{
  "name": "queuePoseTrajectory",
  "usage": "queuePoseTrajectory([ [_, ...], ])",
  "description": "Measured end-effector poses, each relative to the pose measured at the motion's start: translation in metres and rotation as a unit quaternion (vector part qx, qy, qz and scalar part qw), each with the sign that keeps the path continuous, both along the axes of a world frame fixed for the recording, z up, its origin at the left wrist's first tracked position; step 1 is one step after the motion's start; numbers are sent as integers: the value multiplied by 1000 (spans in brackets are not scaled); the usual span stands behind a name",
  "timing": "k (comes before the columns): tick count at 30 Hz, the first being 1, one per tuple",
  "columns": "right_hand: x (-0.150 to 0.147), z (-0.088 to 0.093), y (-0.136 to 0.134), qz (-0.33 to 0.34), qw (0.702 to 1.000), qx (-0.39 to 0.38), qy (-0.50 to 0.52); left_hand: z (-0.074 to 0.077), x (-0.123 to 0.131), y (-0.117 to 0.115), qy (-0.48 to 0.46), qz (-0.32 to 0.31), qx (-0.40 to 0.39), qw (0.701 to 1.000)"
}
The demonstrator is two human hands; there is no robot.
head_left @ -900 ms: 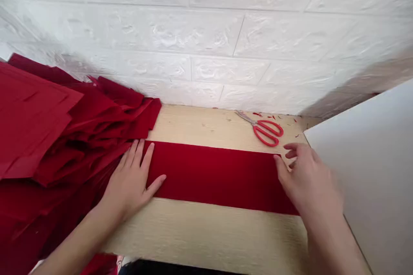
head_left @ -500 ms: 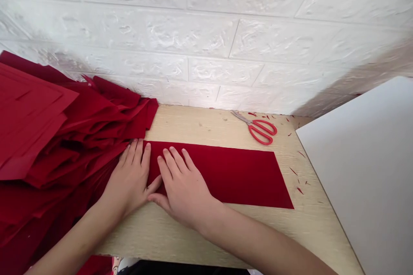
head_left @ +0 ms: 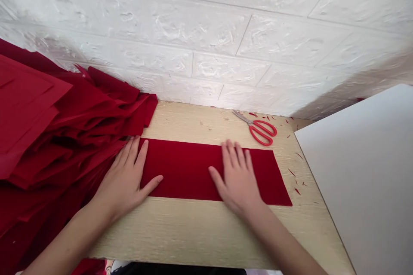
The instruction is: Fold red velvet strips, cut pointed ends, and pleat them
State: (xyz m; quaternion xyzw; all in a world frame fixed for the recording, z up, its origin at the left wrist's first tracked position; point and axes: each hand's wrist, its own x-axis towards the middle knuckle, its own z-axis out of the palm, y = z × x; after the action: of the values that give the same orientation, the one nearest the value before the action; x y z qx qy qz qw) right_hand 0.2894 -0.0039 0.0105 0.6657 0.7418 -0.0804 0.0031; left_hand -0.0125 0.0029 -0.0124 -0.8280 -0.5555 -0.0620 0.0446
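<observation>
Head view: a long, flat dark-red rectangular strip [head_left: 183,167] of smooth material lies across the pale wood-grained surface [head_left: 187,232]. The left hand [head_left: 129,178] rests open at the strip's left end, fingers spread, just where it was half a second ago; it covers the spot where strip and heap meet. The right hand [head_left: 238,178] has changed place: then it lay beside the left thumb, and now it's well apart, out toward the strip's right end, open, palm down, fingers spread, slightly blurred.

From where I stand, the crumpled heap of red sheets [head_left: 71,129] still fills the left side. The red-handled metal scissors [head_left: 258,129] haven't budged, lying behind the strip, near thin red scraps [head_left: 297,191] and left of the big white panel [head_left: 364,159].
</observation>
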Motion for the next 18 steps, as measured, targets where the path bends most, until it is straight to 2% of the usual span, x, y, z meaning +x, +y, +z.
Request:
queuePoseTrajectory([
  [5,100,-6,-31,-126,991,29,-32,1,1,1,-4,5,-20,1000],
  [7,127,-8,-42,-179,982,50,-36,1,1,1,-4,8,-27,1000],
  [9,140,-8,-49,-197,975,94,-29,1,1,0,-1,10,-30,999],
  [11,138,-5,-49,-178,973,146,-14,1,1,0,2,11,-33,999],
  [13,123,1,-44,-133,975,176,8,1,2,0,3,13,-36,999],
  [18,52,17,-21,21,989,132,61,3,3,0,1,18,-45,999],
])
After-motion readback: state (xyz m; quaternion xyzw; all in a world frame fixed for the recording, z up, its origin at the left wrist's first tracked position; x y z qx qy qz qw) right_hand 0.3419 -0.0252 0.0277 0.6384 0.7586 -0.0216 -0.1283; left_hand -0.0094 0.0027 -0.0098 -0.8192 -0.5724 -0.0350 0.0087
